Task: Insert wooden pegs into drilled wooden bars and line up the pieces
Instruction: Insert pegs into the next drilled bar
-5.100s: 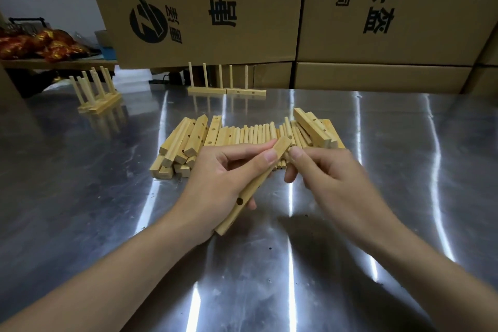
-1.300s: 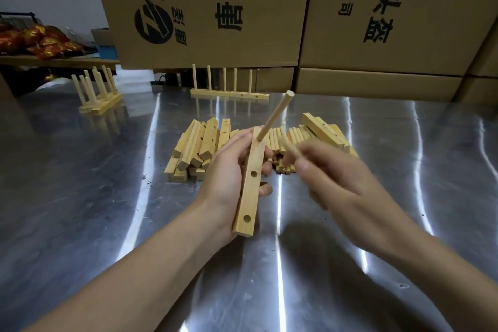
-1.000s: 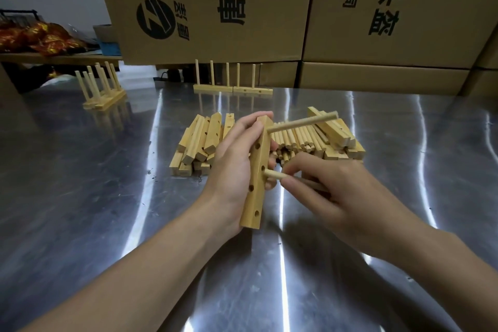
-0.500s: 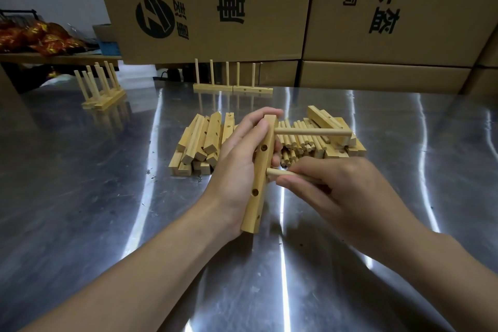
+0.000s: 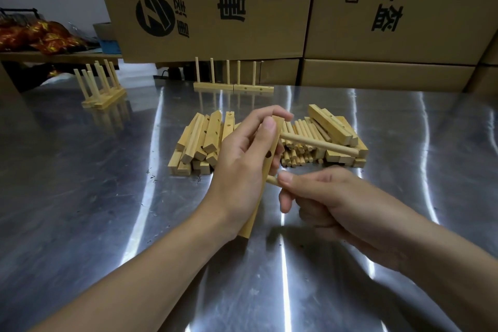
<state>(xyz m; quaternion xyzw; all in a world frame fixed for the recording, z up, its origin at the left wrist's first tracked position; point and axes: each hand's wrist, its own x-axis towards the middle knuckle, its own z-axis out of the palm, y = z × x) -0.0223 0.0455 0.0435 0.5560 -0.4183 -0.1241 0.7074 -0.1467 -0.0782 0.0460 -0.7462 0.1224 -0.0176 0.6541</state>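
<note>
Peg (image 5: 271,180) — right hand (image 5: 336,202) — against bar (image 5: 274,140)

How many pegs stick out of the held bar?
2. The upper peg juts rightward near the bar's far end; the lower peg, pinched by the right hand, enters midway. None seems hidden.

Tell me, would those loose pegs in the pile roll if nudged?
Probably, singly: the pegs are round and the metal table looks smooth. Stacked bars on both sides would likely hem most in. Thin wood, so likely light.
</note>
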